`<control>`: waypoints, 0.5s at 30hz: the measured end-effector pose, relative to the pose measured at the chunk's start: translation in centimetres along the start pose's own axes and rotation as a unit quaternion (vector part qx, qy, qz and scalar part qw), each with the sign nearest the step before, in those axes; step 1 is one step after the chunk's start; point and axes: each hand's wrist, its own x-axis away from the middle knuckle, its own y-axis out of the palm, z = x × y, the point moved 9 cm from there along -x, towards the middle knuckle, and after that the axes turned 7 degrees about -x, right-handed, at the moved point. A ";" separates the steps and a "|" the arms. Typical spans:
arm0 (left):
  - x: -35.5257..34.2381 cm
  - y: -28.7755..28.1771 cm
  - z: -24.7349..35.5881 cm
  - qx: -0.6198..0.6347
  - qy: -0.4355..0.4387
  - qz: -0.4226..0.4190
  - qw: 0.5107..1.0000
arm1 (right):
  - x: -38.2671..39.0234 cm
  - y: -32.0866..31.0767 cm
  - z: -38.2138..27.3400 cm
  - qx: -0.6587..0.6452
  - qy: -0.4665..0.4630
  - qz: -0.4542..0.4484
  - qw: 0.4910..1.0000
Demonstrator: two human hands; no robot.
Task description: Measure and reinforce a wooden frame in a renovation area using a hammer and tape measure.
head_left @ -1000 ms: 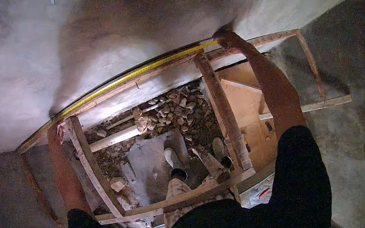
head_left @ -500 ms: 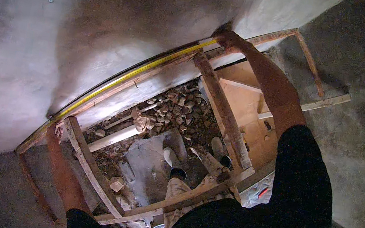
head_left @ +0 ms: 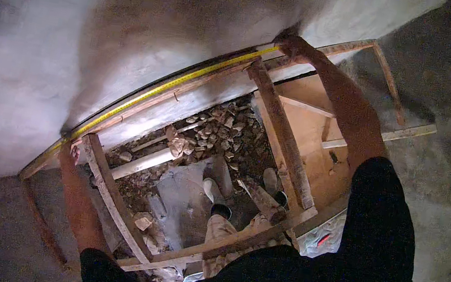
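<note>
A yellow tape measure blade (head_left: 176,82) is stretched along the long wooden beam (head_left: 211,81) beside the wall. My left hand (head_left: 68,153) is at its left end, fingers curled at the beam and the tape, just left of a crosspiece (head_left: 110,196). At the other end my right hand (head_left: 295,49) is closed around the tape, past the second crosspiece (head_left: 282,127). Shadow hides most of the right fingers and whatever part of the tape measure lies under them. The blade looks taut and runs close against the beam.
The wooden frame surrounds me, its near rail (head_left: 208,247) at my body. Below are rubble (head_left: 227,132), a pale pipe-like piece (head_left: 145,164), a grey slab (head_left: 185,191) and my feet. Plywood (head_left: 303,135) lies right; a nail (head_left: 176,96) sticks from the beam.
The view has shifted and turned slightly. Both hands keep their places at the tape's two ends, and the blade stays stretched along the beam.
</note>
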 end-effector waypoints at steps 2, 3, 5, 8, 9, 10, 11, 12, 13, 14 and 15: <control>1.8 -3.2 -1.0 0.042 0.017 -0.005 0.999 | 1.2 3.6 -7.6 0.438 -0.282 0.017 0.853; 2.4 -4.1 -1.7 0.060 0.021 -0.016 0.998 | 2.0 3.8 -8.9 0.402 -0.291 0.030 0.867; 2.6 -5.3 -1.7 0.089 0.031 -0.048 0.994 | 1.8 2.8 -7.0 0.373 -0.168 -0.012 0.913; 6.2 -2.8 -5.1 0.627 -0.384 -0.150 0.661 | 3.6 2.8 -7.9 0.455 -0.187 0.011 0.870; 9.2 -2.8 -3.6 0.788 -0.500 -0.150 0.326 | 4.0 3.1 -9.1 0.331 -0.190 0.007 0.924; 7.8 -1.3 0.7 0.819 -0.558 -0.124 -0.052 | 5.7 2.7 -8.9 0.553 -0.261 -0.033 0.790; 7.8 -3.1 0.8 0.828 -0.542 -0.133 -0.062 | 6.1 3.0 -8.6 0.545 -0.246 -0.043 0.800; 8.1 -5.8 1.3 0.838 -0.522 -0.146 -0.067 | 6.3 3.0 -9.2 0.508 -0.248 -0.025 0.824; 9.8 -9.2 1.7 0.841 -0.519 -0.138 -0.061 | 6.3 2.8 -10.3 0.471 -0.257 -0.001 0.844; 10.2 -11.7 4.4 0.775 -0.532 -0.131 -0.313 | 6.9 2.2 -10.7 0.434 -0.256 0.027 0.863; 9.7 -14.7 6.8 0.661 -0.504 -0.115 -0.544 | 7.6 2.1 -10.6 0.425 -0.249 0.030 0.870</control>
